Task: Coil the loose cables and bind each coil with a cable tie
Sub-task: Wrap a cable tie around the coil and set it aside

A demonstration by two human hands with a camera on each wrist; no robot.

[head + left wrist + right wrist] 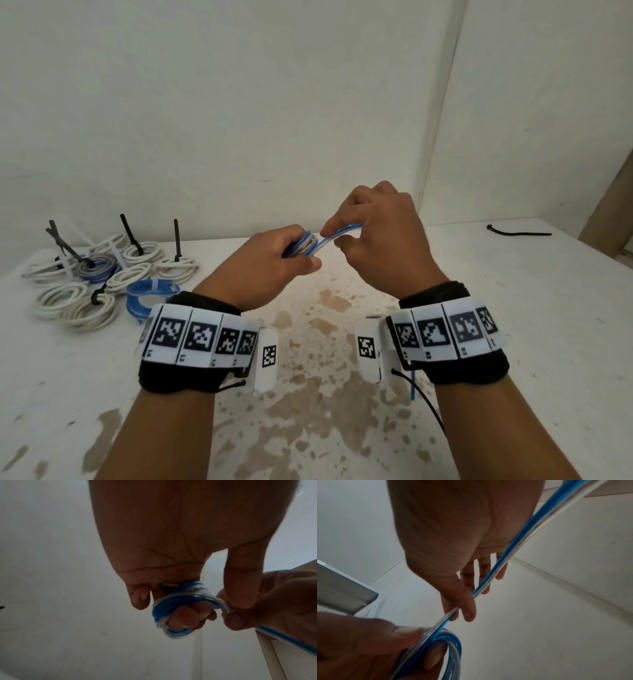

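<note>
A white table (513, 308) fills the low part of the head view. Its top is worn, with many brown spots (308, 394) where the paint is gone, mostly in the middle and toward the near edge. Behind the far edge stands a plain white wall (239, 102). It meets a second white wall (548, 120) in a corner on the right. At the far right edge a bit of brown wood (613, 205) shows. The light is soft and even.
</note>
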